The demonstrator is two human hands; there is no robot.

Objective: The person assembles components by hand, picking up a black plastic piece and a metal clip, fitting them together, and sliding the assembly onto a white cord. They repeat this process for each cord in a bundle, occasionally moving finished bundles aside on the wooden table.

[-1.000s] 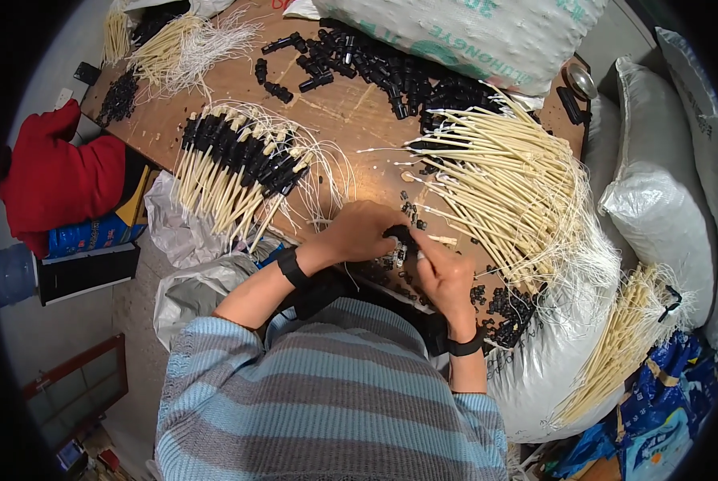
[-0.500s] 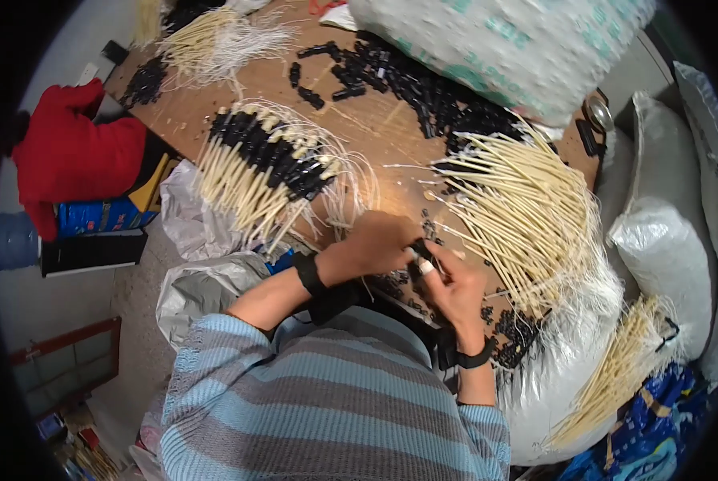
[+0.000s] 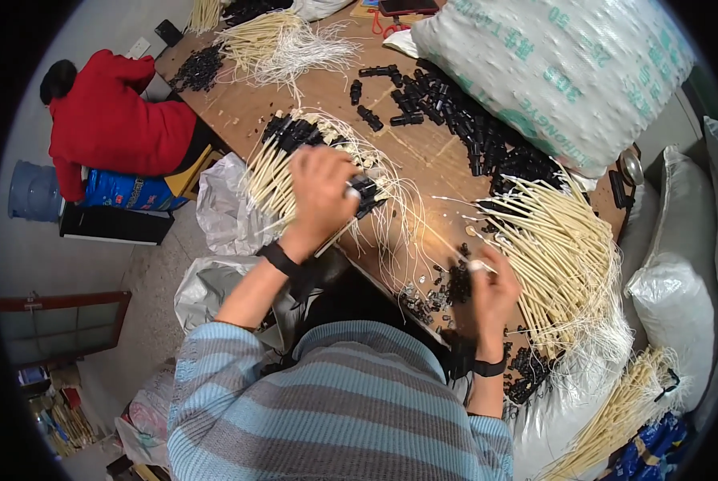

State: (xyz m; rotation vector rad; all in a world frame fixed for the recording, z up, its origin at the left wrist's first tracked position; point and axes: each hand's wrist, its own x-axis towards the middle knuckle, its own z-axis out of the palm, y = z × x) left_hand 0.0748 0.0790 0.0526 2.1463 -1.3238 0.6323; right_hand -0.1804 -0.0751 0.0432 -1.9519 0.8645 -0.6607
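My left hand [image 3: 320, 188], slightly blurred, is curled over a row of cream sleeved wires with black connectors [image 3: 367, 192] at the table's left edge. Its palm side is hidden, so whatever it grips cannot be made out. Close to the front edge, my right hand [image 3: 495, 293] has thumb and forefinger pinched at a thin cream sleeved wire [image 3: 457, 252], which slants up and left from the fingertips. Just right of that hand lies a large heap of cream sleeved wires [image 3: 543, 248] with white ends. Small black parts [image 3: 458, 284] are scattered beside the fingers.
Loose black connectors [image 3: 431, 100] lie across the table [image 3: 367, 92] behind my hands. A stuffed white sack [image 3: 551, 72] rests at the back right. Another wire bundle [image 3: 275, 40] lies far left. A person in red [image 3: 123, 112] sits beyond the left edge.
My hands have parted from a shared hold on a black connector. The left moved up and left over the finished row; the right moved right to a cream wire. The view has shifted.
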